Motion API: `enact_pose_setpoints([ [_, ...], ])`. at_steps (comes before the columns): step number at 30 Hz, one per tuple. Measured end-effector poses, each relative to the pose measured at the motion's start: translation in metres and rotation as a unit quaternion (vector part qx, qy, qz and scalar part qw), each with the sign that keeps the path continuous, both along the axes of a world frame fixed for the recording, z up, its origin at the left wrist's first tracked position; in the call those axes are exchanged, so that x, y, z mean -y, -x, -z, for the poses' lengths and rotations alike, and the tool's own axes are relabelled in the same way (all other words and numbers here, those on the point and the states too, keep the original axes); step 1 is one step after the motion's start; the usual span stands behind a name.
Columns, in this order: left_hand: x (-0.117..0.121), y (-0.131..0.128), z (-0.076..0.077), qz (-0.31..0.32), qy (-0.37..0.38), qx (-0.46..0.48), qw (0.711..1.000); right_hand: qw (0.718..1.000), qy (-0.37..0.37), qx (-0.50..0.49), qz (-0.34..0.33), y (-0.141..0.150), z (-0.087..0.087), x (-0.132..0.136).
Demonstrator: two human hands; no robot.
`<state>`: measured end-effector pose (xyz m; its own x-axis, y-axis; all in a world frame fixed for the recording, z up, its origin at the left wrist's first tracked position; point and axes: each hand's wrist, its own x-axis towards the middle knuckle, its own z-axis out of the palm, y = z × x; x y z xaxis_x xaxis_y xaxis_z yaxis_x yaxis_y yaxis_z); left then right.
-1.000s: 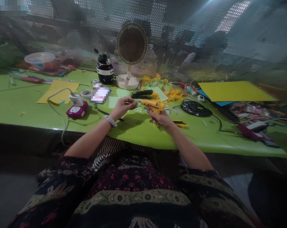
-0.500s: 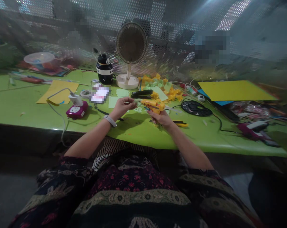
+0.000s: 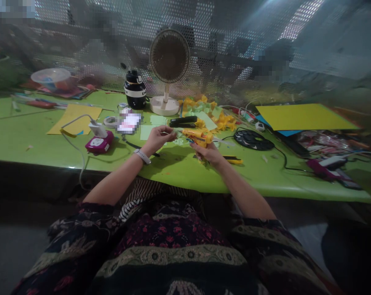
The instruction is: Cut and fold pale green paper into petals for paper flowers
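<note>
My right hand (image 3: 210,153) is wrapped round the grip of a yellow glue gun (image 3: 198,136), whose nozzle points left. My left hand (image 3: 158,137), with a white watch on the wrist, pinches a small thin piece (image 3: 169,132) just in front of that nozzle; what the piece is I cannot make out. Both hands hover over the green table (image 3: 34,139) near its front edge. Light green and yellow paper pieces (image 3: 208,113) lie heaped just behind the hands.
A small desk fan (image 3: 169,69) and a black jug (image 3: 135,91) stand at the back. A black stapler (image 3: 183,121), a pink charger with cable (image 3: 99,142), yellow sheets (image 3: 302,116), a black round palette (image 3: 253,140) and cables lie around.
</note>
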<state>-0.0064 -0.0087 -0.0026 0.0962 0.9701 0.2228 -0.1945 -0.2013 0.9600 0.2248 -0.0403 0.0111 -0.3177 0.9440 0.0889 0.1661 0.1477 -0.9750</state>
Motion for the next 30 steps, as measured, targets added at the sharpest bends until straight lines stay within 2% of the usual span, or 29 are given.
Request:
enact_pose_setpoints([
  [7, 0.0003, 0.0, -0.0002, 0.0, -0.001, 0.006, 1.0, 1.0, 0.005, -0.005, 0.019, 0.0021, -0.0015, 0.0014],
  [22, -0.0006, 0.0005, 0.0006, -0.004, -0.007, 0.003, 1.0, 1.0, -0.013, 0.02, 0.007, 0.0015, -0.0013, 0.0024],
  [27, -0.0034, 0.001, 0.0039, -0.019, -0.01, -0.014, 1.0, 0.997, -0.012, 0.067, 0.026, 0.0023, -0.0008, 0.0032],
  [30, -0.0038, 0.0005, 0.0044, -0.023, -0.019, -0.028, 0.999, 0.991, -0.043, 0.124, 0.028, -0.0001, -0.0007, 0.0025],
])
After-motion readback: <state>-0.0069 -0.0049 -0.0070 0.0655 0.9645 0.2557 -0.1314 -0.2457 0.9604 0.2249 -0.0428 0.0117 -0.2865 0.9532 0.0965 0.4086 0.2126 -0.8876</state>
